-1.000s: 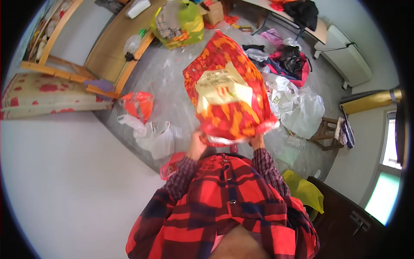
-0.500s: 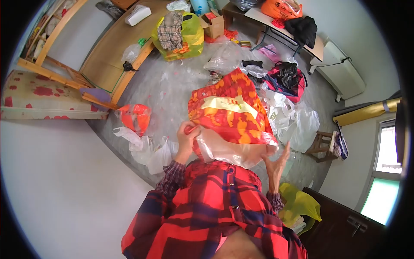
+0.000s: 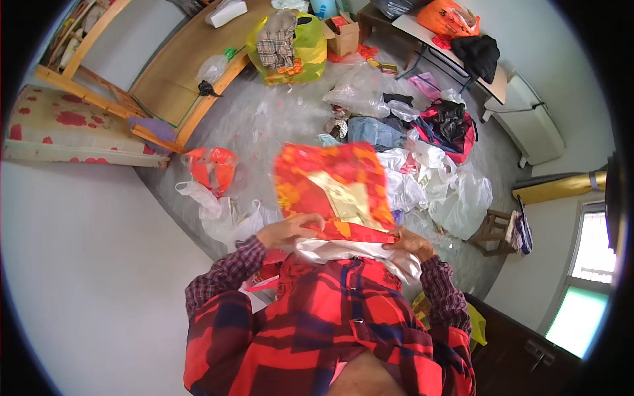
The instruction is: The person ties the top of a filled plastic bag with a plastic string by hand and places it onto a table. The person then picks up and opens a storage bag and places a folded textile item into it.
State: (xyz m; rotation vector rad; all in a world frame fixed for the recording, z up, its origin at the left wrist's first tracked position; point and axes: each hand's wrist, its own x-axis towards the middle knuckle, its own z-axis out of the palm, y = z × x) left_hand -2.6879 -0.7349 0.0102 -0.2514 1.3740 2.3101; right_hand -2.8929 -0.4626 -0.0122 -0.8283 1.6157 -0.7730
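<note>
A red and orange patterned bag (image 3: 337,181) with a pale printed label hangs in front of my body, its near edge turned over and showing a white lining. My left hand (image 3: 290,231) is closed on the left part of that edge, fingers lying over the red material. On the right, my right hand (image 3: 409,243) pinches the same edge between thumb and fingers. The bag's far part is blurred. Beyond it on the floor lie folded blue jeans (image 3: 375,134) and white plastic bags (image 3: 404,188).
A yellow-green bag of clothes (image 3: 290,53) stands beside the wooden bed frame (image 3: 214,96). Red (image 3: 212,168) and white bags lie at the left. A pink-and-black bag (image 3: 456,125), a wooden stool (image 3: 492,231) and a white heater (image 3: 525,119) are at the right.
The patterned bag has come lower and looks shorter, its near edge now folded over. My right hand, open and off the bag half a second ago, has closed on its edge.
</note>
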